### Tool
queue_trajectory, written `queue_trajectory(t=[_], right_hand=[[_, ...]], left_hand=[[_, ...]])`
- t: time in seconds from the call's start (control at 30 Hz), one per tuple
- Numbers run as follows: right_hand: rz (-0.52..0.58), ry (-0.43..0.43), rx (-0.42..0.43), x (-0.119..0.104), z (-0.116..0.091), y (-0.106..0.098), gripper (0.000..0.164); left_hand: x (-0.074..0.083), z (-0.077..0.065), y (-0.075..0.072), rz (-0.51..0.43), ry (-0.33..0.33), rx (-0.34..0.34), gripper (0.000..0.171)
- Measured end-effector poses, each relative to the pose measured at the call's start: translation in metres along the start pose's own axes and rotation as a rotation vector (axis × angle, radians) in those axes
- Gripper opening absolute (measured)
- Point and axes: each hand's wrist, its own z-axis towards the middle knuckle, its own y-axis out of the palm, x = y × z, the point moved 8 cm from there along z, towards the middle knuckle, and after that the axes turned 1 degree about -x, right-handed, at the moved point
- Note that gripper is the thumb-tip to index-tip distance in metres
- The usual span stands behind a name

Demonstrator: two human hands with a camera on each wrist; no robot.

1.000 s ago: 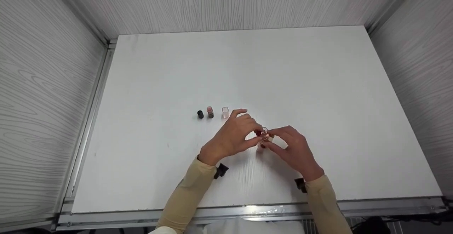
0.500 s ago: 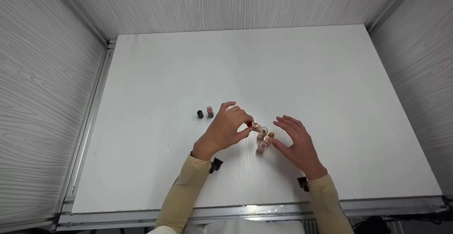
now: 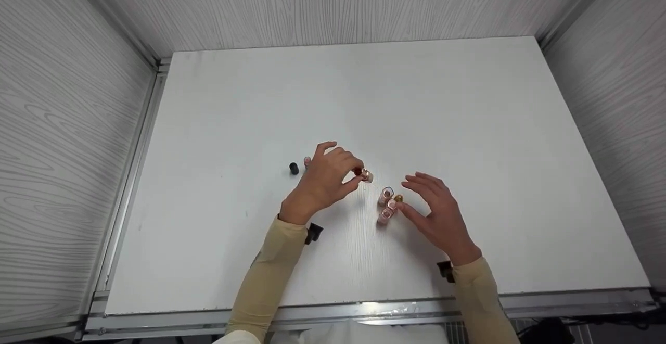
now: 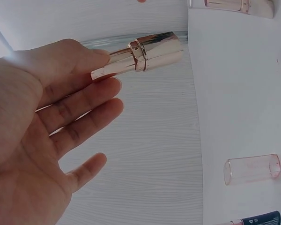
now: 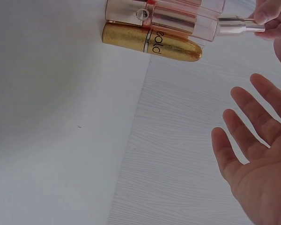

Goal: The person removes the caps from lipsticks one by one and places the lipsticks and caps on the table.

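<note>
My left hand point(image 3: 325, 177) pinches a rose-gold lipstick tube point(image 4: 154, 51) by its narrower upper end, between thumb and fingertips. Its wider base points toward the white table and hangs above it. A clear pinkish cap point(image 4: 253, 169) stands on the table nearby; in the head view the left hand hides it. My right hand point(image 3: 437, 216) has its fingers spread, with its thumb close to a small cluster of lipsticks. The cluster holds clear-capped rose-gold lipsticks point(image 3: 385, 196) and a gold lettered lipstick point(image 5: 152, 42). Whether the thumb touches them I cannot tell.
A small black cap point(image 3: 294, 168) stands left of the left hand. Beside it, a pink-topped lipstick point(image 3: 307, 162) is partly hidden by that hand. The white table point(image 3: 447, 104) has wood-grain panels point(image 3: 333, 5) around it and a metal front rail point(image 3: 364, 308).
My left hand has moved left and away from the right hand with the rose-gold lipstick, now covering the clear cap in the head view. My right hand has spread its fingers.
</note>
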Motion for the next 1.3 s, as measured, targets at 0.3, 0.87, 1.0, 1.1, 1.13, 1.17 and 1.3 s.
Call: queue_trajectory(t=[0.3, 0.87, 1.0, 1.1, 1.13, 1.17, 1.3], right_hand=[[0.016, 0.011, -0.006, 0.002, -0.001, 0.000, 0.040], [0.009, 0.027, -0.004, 0.006, -0.003, -0.001, 0.038], [0.005, 0.027, 0.003, 0.005, -0.004, -0.003, 0.037], [0.002, 0.024, 0.009, 0.006, -0.004, -0.003, 0.037], [0.000, 0.022, 0.010, 0.006, -0.005, -0.003, 0.037], [0.000, 0.020, 0.011, 0.006, -0.005, -0.003, 0.037], [0.007, 0.025, 0.007, 0.008, -0.006, -0.003, 0.036]], left_hand=[[-0.022, 0.006, 0.012, 0.019, -0.067, -0.032, 0.009], [-0.053, 0.018, 0.037, 0.206, -0.173, -0.151, 0.015], [-0.058, 0.019, 0.043, 0.212, -0.194, -0.176, 0.016], [-0.061, 0.019, 0.048, 0.217, -0.201, -0.187, 0.016], [-0.062, 0.019, 0.049, 0.220, -0.200, -0.189, 0.015], [-0.063, 0.019, 0.050, 0.225, -0.198, -0.189, 0.015], [-0.065, 0.020, 0.054, 0.232, -0.215, -0.221, 0.015]])
